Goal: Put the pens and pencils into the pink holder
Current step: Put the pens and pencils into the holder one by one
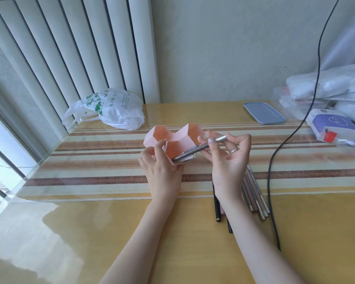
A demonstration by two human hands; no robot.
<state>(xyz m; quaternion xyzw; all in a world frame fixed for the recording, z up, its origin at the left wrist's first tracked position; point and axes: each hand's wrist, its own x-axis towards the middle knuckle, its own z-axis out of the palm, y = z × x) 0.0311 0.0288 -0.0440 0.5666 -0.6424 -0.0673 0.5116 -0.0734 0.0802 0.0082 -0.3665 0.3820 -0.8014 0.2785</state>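
Left hand [160,162] curled round near wall of pink holder [173,138], smooth honeycomb cells, on glossy striped worktop [111,175]. Right hand [226,156] grip pinches slim metallic pen [201,148], tip in the near cell. Loose pens and pencils [254,195] beneath the right wrist.

We see a glossy yellow desk [131,232] with a striped runner [103,160] under its clear top sheet. On it, at the far left, lies a crumpled white plastic bag [111,111]; a pink holder [172,138] stands near the middle; a row of pens and pencils [254,197] lies to the right of centre. A grey-blue lid [263,112] lies at the far right, beside a purple-and-white box [332,124] and white bags [332,85]. A black cable [272,181] trails across the right side.
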